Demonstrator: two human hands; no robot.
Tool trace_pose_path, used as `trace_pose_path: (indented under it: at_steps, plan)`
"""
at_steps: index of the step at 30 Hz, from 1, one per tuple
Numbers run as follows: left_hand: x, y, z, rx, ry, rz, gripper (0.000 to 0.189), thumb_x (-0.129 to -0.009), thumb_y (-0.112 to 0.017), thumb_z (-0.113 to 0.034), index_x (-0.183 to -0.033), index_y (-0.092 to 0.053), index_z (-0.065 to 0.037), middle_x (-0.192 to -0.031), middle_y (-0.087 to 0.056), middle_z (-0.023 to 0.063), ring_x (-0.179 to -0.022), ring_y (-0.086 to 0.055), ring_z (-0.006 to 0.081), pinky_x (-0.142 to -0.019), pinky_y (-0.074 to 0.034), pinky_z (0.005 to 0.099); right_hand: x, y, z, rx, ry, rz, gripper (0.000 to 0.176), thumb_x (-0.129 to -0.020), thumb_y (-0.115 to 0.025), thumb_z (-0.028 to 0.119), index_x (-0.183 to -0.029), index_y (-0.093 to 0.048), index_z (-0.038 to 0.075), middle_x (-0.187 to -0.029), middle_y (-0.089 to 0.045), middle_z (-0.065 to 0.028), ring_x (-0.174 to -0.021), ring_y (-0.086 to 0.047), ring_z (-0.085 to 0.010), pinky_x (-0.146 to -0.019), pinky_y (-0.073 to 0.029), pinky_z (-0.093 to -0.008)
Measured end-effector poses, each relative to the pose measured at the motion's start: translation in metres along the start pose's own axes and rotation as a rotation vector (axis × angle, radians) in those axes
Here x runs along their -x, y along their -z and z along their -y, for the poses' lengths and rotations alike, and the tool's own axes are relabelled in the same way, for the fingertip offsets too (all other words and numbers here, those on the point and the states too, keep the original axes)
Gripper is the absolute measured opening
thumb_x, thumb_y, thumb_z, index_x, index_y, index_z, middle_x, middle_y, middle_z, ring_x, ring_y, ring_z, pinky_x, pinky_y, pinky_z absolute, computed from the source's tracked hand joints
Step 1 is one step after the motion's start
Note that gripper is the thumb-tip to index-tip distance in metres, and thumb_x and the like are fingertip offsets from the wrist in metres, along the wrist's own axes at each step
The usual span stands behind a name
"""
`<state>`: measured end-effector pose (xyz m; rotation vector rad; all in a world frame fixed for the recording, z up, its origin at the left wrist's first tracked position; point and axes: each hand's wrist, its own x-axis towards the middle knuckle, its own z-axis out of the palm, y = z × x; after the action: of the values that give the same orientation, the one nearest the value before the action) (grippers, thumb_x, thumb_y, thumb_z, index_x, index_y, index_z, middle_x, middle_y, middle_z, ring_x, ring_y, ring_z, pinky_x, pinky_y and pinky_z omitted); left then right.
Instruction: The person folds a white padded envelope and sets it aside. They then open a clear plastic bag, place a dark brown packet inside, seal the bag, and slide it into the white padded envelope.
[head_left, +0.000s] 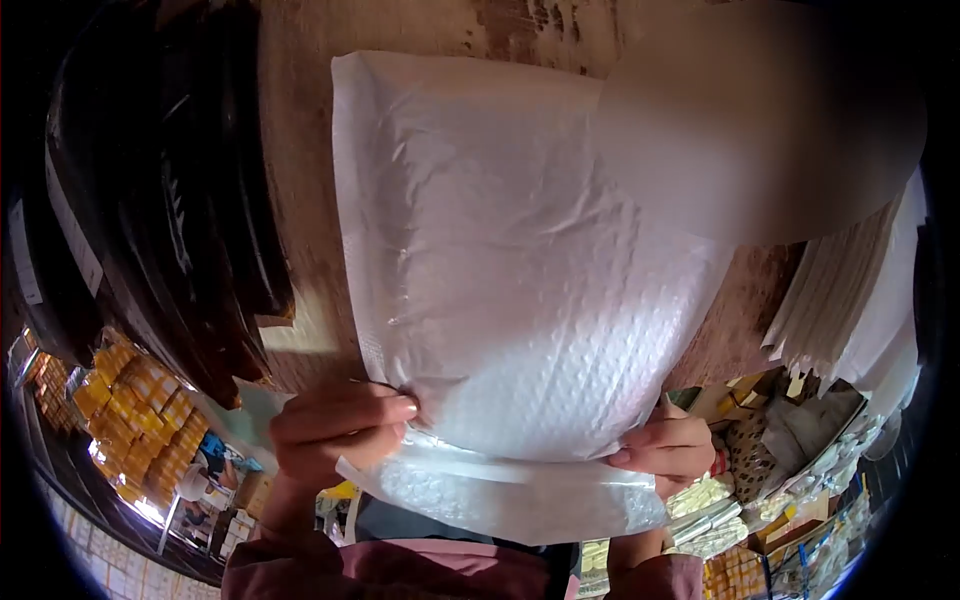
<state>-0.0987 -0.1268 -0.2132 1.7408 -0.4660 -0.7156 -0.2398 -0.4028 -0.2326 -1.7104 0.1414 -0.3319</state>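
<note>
A white padded bubble mailer [510,250] lies over the wooden table [300,200], its near end with the flap hanging toward me past the table's edge. My left hand [340,428] pinches the mailer's left side near the flap fold, thumb and fingers pressed together. On the opposite side my right hand [668,450] grips the same fold, thumb on top and fingers underneath. Below both hands hangs the flap strip [510,495], shiny and bubble-textured. A blurred grey patch hides the mailer's far right corner.
Dark glossy plastic-wrapped packs [170,200] are stacked along the table's left. A pile of white mailers [845,290] stands at the right edge. Beyond, at lower left, are yellow-orange packages [145,405] and a person [200,490]. Bags and boxes [790,430] crowd the lower right.
</note>
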Motion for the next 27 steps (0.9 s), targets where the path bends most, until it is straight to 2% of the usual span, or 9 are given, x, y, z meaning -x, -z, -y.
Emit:
trace_pose_path:
  at_steps: [3, 7, 11, 15, 19, 23, 24, 26, 27]
  plan:
    - [0.004, -0.002, 0.016, 0.080, -0.227, 0.016, 0.007, -0.075, -0.071, 0.003, -0.082, -0.070, 0.006, -0.085, -0.069, 0.0222, -0.072, -0.069, 0.0306, -0.063, -0.058, 0.0361, 0.020, -0.002, 0.005, -0.067, -0.110, -0.140, 0.013, -0.068, -0.075, 0.009, -0.076, -0.075, -0.002, -0.074, -0.068, -0.0120, -0.058, -0.062, -0.0168, -0.053, -0.048, -0.0220]
    - [0.002, -0.016, 0.015, 0.014, -0.306, -0.179, 0.009, -0.075, -0.073, 0.000, -0.081, -0.071, 0.006, -0.083, -0.070, 0.0213, -0.070, -0.070, 0.0278, -0.060, -0.058, 0.0304, 0.005, 0.002, 0.017, -0.057, -0.327, -0.071, 0.011, -0.075, -0.076, 0.011, -0.077, -0.076, 0.000, -0.070, -0.063, -0.0092, -0.062, -0.061, -0.0142, -0.053, -0.046, -0.0203]
    - [0.004, -0.024, -0.009, -0.012, 0.043, -0.354, 0.013, -0.070, -0.076, 0.003, -0.082, -0.072, 0.006, -0.082, -0.071, 0.0201, -0.070, -0.071, 0.0257, -0.061, -0.057, 0.0295, 0.003, 0.000, 0.017, 0.029, -0.406, -0.130, 0.013, -0.068, -0.078, 0.010, -0.076, -0.076, 0.002, -0.069, -0.063, -0.0088, -0.055, -0.056, -0.0126, -0.051, -0.041, -0.0205]
    - [0.007, -0.021, -0.010, 0.049, 0.100, -0.407, 0.016, -0.067, -0.075, 0.005, -0.082, -0.072, 0.005, -0.078, -0.072, 0.0178, -0.068, -0.071, 0.0256, -0.062, -0.057, 0.0316, -0.006, -0.001, 0.026, 0.068, -0.511, -0.112, 0.013, -0.062, -0.077, 0.007, -0.075, -0.075, 0.003, -0.066, -0.064, -0.0066, -0.054, -0.056, -0.0128, -0.051, -0.042, -0.0237]
    - [0.016, -0.026, -0.003, 0.159, 0.022, -0.501, 0.008, -0.071, -0.069, 0.007, -0.079, -0.070, 0.005, -0.076, -0.071, 0.0190, -0.067, -0.071, 0.0296, -0.061, -0.058, 0.0340, -0.019, 0.002, 0.034, 0.163, -0.467, -0.029, 0.016, -0.059, -0.076, 0.011, -0.073, -0.075, 0.004, -0.064, -0.065, -0.0084, -0.053, -0.057, -0.0143, -0.049, -0.042, -0.0249]
    - [0.014, -0.016, 0.009, 0.271, -0.188, -0.376, 0.006, -0.075, -0.068, 0.005, -0.070, -0.065, 0.006, -0.074, -0.070, 0.0211, -0.067, -0.070, 0.0338, -0.055, -0.061, 0.0375, -0.021, 0.009, 0.028, 0.111, -0.335, 0.072, 0.023, -0.068, -0.072, 0.025, -0.075, -0.076, 0.004, -0.068, -0.067, -0.0101, -0.051, -0.057, -0.0163, -0.044, -0.040, -0.0258]
    - [0.013, -0.008, 0.008, 0.224, -0.207, -0.271, 0.007, -0.078, -0.068, 0.004, -0.073, -0.064, 0.005, -0.075, -0.070, 0.0214, -0.067, -0.070, 0.0343, -0.054, -0.061, 0.0387, -0.019, 0.012, 0.028, 0.080, -0.357, 0.063, 0.023, -0.072, -0.073, 0.026, -0.079, -0.076, 0.003, -0.069, -0.067, -0.0101, -0.052, -0.059, -0.0172, -0.044, -0.043, -0.0253]
    - [0.014, -0.014, 0.013, 0.393, -0.263, -0.344, 0.006, -0.080, -0.068, 0.002, -0.078, -0.065, 0.006, -0.074, -0.069, 0.0225, -0.067, -0.070, 0.0351, -0.054, -0.061, 0.0394, -0.020, 0.011, 0.023, 0.004, -0.282, 0.074, 0.021, -0.077, -0.071, 0.022, -0.078, -0.074, 0.001, -0.071, -0.067, -0.0127, -0.056, -0.063, -0.0197, -0.047, -0.049, -0.0267]
    - [0.010, -0.004, 0.016, 0.408, -0.323, -0.245, 0.008, -0.080, -0.069, -0.001, -0.084, -0.065, 0.006, -0.075, -0.069, 0.0240, -0.068, -0.071, 0.0354, -0.055, -0.061, 0.0412, -0.021, 0.012, 0.024, -0.021, -0.292, 0.081, 0.020, -0.080, -0.070, 0.020, -0.077, -0.072, 0.000, -0.073, -0.067, -0.0143, -0.058, -0.066, -0.0212, -0.048, -0.053, -0.0276]
